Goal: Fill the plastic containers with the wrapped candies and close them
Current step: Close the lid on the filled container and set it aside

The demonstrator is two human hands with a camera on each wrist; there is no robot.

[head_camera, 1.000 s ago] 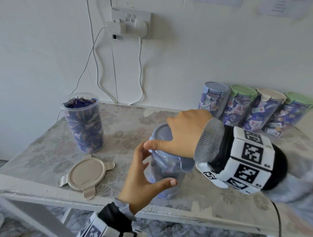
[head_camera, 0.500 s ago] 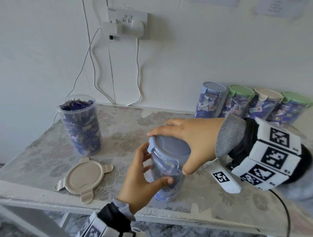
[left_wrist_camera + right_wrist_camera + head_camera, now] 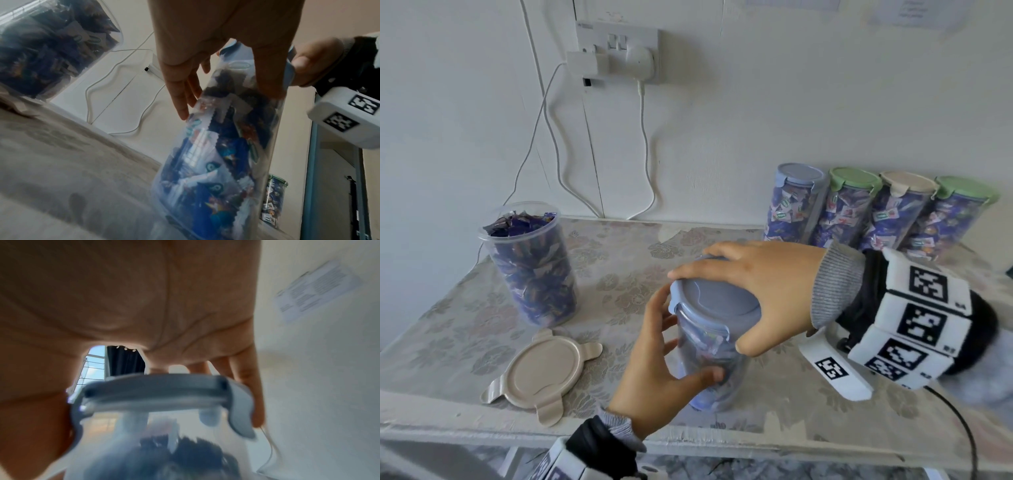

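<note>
The desk (image 3: 619, 260), covered in a pale floral-patterned cloth, carries everything, and the clear plastic container with the blue lid (image 3: 709, 356) standing near its front edge serves as the landmark. Behind and to the right of that container, against the wall, a row of four lidded candy-filled containers (image 3: 876, 212) stands side by side. To its left stands an open clear plastic container heaped with blue wrapped candies (image 3: 530, 263). The right hand (image 3: 756, 291) lies over the top of the landmark container, fingers curled round the round blue lid (image 3: 717, 301) with the thumb down its near side. The left hand (image 3: 657, 373) grips the container's clear wall from the left, thumb across the front. The loose round beige lid (image 3: 544, 373) lies flat on the desk, left of the landmark and in front of the open container.
</note>
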